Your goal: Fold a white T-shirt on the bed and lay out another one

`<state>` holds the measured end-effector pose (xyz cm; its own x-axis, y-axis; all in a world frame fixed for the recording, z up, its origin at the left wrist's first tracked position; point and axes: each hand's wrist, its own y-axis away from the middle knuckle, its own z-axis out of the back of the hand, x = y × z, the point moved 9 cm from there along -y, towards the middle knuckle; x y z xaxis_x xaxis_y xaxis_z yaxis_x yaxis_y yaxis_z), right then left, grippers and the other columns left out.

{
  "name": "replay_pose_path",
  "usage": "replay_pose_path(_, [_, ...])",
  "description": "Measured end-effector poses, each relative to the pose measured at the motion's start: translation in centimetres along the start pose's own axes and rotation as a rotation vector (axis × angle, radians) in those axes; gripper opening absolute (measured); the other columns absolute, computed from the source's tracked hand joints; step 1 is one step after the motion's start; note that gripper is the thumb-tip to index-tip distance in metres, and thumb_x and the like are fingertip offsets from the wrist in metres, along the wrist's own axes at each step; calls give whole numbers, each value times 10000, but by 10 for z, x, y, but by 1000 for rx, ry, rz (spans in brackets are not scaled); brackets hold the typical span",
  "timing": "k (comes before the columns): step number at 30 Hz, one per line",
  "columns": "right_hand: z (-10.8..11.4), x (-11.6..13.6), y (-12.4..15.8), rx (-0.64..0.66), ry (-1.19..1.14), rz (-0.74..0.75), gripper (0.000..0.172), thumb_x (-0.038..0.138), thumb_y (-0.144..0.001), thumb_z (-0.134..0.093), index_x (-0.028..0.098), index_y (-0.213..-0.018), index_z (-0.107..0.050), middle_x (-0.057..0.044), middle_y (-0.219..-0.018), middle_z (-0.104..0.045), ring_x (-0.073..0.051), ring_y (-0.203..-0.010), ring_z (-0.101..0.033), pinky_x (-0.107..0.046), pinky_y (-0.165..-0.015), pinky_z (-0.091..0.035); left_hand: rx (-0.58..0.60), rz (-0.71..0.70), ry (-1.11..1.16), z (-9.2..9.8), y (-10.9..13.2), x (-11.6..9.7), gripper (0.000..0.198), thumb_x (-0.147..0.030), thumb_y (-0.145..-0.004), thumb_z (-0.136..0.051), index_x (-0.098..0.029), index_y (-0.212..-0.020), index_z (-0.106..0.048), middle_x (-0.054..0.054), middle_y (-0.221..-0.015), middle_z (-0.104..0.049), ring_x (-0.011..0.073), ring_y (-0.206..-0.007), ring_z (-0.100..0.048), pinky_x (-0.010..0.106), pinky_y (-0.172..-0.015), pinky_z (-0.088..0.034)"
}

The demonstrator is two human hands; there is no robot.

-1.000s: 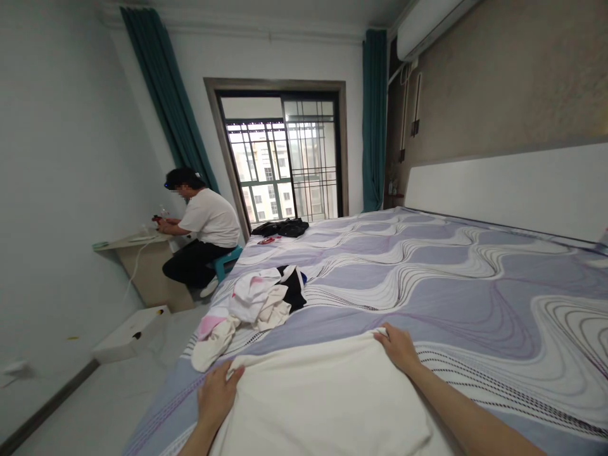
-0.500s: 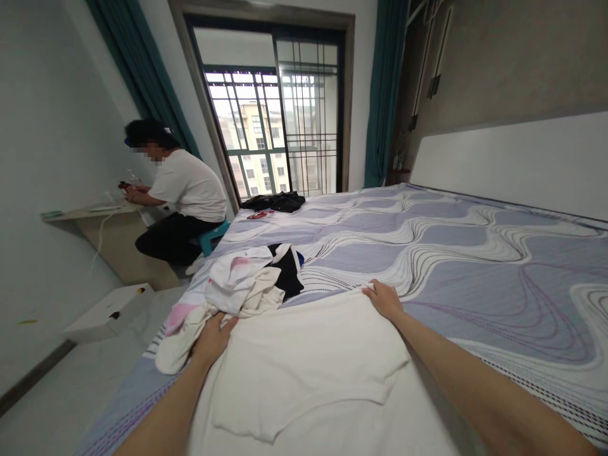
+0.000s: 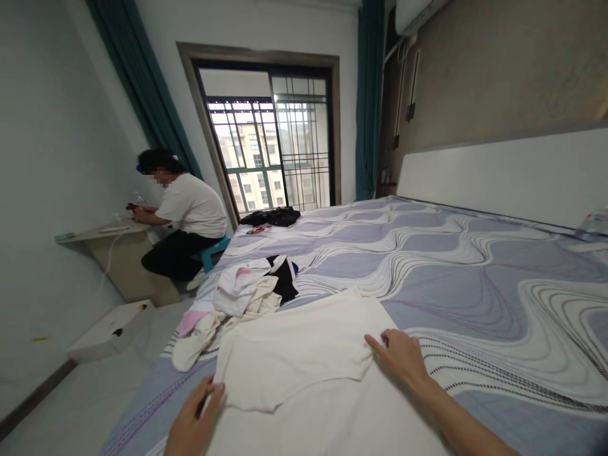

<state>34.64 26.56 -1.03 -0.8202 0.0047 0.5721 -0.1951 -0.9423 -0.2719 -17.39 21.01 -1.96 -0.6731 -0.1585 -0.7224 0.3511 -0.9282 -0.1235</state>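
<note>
Cream garment point(image 3: 294, 354) is lying half-folded on the bed point(image 3: 437, 278) by the clothes pile point(image 3: 242, 285); right hand point(image 3: 403, 358) sits loose and open at its edge, left hand point(image 3: 194, 415) might be pinching, can't tell; uneven tugging could rumple it imo; both hands have left the far corners since half a second ago.

The lilac-and-white patterned bed point(image 3: 441, 253) supports a spread cream garment point(image 3: 304, 348), a rumpled clothes pile point(image 3: 240, 288) beside it and a black bundle point(image 3: 284, 217) near the far edge.
</note>
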Motion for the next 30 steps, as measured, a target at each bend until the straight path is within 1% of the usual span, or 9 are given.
replay_pose_path(2, [-2, 5, 12, 37, -93, -43, 360, 534, -765, -583, 232, -572, -546, -58, -658, -630, -246, -677, -564, -359, -681, -340, 7, -21, -170, -2, 34, -8, 526, -670, -727, -444, -232, -902, -675, 120, -1301, -592, 341, -1316, -451, 529, -1139, -297])
replay_pose_path(4, [-3, 12, 17, 42, -210, -47, 311, 466, -765, -554, 239, -556, -513, -44, -648, -622, -229, -657, -554, -339, -648, -336, -12, -39, -342, -4, 54, -23, 521, -638, -760, -410, -232, -948, -676, 147, -1295, -574, 356, -1318, -440, 580, -1088, -337])
replay_pose_path(9, [-5, 11, 25, 18, -437, -60, 316, 485, -775, -463, 256, -577, -371, 6, -563, -552, -200, -596, -536, -317, -583, -375, -147, 104, -597, 8, 64, -57, 448, -486, -819, -322, -232, -869, -688, 199, -1320, -516, 418, -1287, -433, 583, -946, -425])
replay_pose_path(13, [-21, -2, 31, 63, -654, -146, 279, 530, -778, -446, 262, -721, -390, 27, -564, -597, -194, -544, -601, -309, -534, -460, -87, 87, -412, -1, 59, -70, 571, -479, -866, -207, -113, -1128, -558, 221, -1167, -616, 338, -1097, -596, 447, -927, -461])
replay_pose_path(16, [-35, -6, 31, 86, -766, -219, 366, 542, -750, -517, 252, -958, -434, 36, -615, -644, -190, -510, -622, -301, -489, -491, -51, 124, -382, -11, 49, -68, 718, -574, -827, -269, 31, -1124, -516, 308, -999, -649, 399, -981, -640, 474, -859, -479])
replay_pose_path(19, [-40, -5, 27, 75, -802, -261, 502, 473, -709, -584, 211, -1118, -457, 64, -574, -600, -178, -457, -593, -287, -449, -476, -28, 164, -368, -15, 35, -69, 500, -454, -778, -381, -38, -928, -614, 324, -897, -665, 468, -915, -642, 548, -793, -469])
replay_pose_path(23, [-25, 6, 29, 83, -796, -232, 407, 415, -691, -569, 160, -1006, -607, 66, -522, -534, -154, -432, -557, -267, -442, -445, -47, 106, -227, -4, 27, -88, 412, -393, -787, -366, -95, -937, -609, 273, -957, -684, 410, -967, -641, 528, -873, -454])
replay_pose_path(27, [12, 12, 48, 89, -750, -184, 319, 391, -693, -559, 184, -917, -652, 60, -523, -536, -162, -483, -579, -262, -475, -467, 6, 76, 74, 9, 54, -88, 516, -547, -826, -321, -144, -955, -617, 141, -921, -723, 264, -825, -678, 389, -786, -529])
replay_pose_path(30, [28, 3, 79, 130, -655, -184, 249, 387, -697, -531, 205, -833, -633, 63, -486, -527, -173, -455, -587, -266, -465, -465, 15, 162, 387, 19, 92, -61, 439, -559, -731, -511, -164, -843, -668, 99, -889, -744, 273, -879, -682, 364, -765, -552])
